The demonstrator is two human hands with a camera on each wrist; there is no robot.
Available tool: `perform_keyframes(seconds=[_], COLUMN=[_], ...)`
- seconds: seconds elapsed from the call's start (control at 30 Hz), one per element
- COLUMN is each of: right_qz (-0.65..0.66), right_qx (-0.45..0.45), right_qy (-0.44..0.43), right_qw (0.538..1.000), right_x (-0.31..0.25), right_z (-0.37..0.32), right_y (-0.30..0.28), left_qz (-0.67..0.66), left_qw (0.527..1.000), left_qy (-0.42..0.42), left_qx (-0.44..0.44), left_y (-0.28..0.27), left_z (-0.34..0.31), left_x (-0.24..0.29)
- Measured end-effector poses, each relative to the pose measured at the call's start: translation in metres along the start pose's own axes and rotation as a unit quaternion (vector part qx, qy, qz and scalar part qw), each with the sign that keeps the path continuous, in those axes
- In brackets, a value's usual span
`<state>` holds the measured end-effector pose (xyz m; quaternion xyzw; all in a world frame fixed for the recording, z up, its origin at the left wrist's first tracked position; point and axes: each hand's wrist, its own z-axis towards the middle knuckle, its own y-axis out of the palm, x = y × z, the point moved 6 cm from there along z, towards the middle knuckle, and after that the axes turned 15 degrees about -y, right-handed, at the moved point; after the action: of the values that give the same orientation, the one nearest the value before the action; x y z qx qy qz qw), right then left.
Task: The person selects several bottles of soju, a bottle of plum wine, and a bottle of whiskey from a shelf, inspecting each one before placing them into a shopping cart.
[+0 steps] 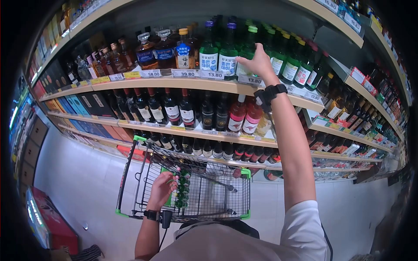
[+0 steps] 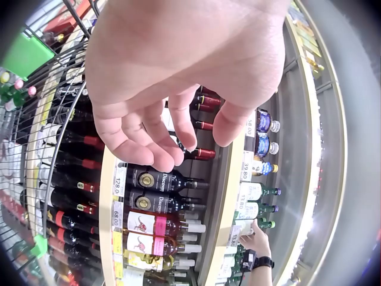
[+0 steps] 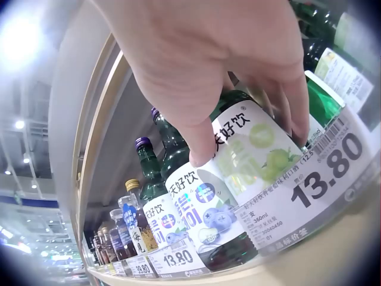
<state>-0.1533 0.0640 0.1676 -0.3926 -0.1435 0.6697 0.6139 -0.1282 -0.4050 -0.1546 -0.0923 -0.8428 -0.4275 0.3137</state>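
Your right hand (image 1: pixel 257 64) is at the upper shelf with a pale wood-coloured edge (image 1: pixel 130 84), its thumb on the left and its fingers on the right, curled round a green glass bottle with a light-green cap and a green-grape label (image 3: pixel 256 146). That bottle is at the front of the shelf, just behind a white price tag reading 13.80 (image 3: pixel 303 185). To its left stand two purple-capped green bottles with blueberry labels (image 1: pixel 227 62); to its right, green bottles with yellow caps (image 1: pixel 290 69). Your left hand (image 1: pixel 163 190) hangs over the black wire shopping cart with green corners (image 1: pixel 246 174), fingers loosely curled and slightly apart, thumb separate from them. Near it, several green glass bottles (image 1: pixel 182 191) are lined up inside the cart. Dark wine bottles (image 1: pixel 172 108) fill much of the shelf below.
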Motion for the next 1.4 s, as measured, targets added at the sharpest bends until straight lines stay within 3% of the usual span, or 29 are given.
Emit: perform_keyframes(seconds=[0.37,0.5,0.67,0.83,1.03,1.27,1.4], right_qz=[-0.016,-0.017,0.016,0.205,0.378,0.435,0.441], right_qx=[0.086,0.173,0.186,0.144,0.039,-0.035,-0.050], right_qy=[-0.019,-0.070,-0.083,-0.078,-0.037,-0.030,-0.035], right_qw=[0.996,0.982,0.979,0.965,0.924,0.899,0.896], right_x=[-0.002,-0.036,-0.078,-0.094,-0.157,-0.207,-0.216], right_z=[-0.004,-0.004,-0.020,-0.054,-0.124,-0.170,-0.180], right_y=[-0.022,-0.055,-0.082,-0.055,-0.002,0.045,0.058], left_qz=[-0.013,-0.014,-0.034,0.016,0.088,0.045,0.083], left_qw=[1.000,0.999,0.998,0.996,0.987,0.967,0.966], left_qy=[0.025,0.034,0.031,0.019,0.026,0.033,0.057], left_qx=[0.004,-0.016,-0.046,-0.091,-0.134,-0.249,-0.239], left_y=[-0.022,-0.026,-0.021,-0.005,0.056,0.137,0.139], left_z=[-0.013,-0.015,-0.017,-0.004,0.004,-0.004,-0.004], left_x=[0.010,0.016,0.027,0.038,0.072,0.099,0.093])
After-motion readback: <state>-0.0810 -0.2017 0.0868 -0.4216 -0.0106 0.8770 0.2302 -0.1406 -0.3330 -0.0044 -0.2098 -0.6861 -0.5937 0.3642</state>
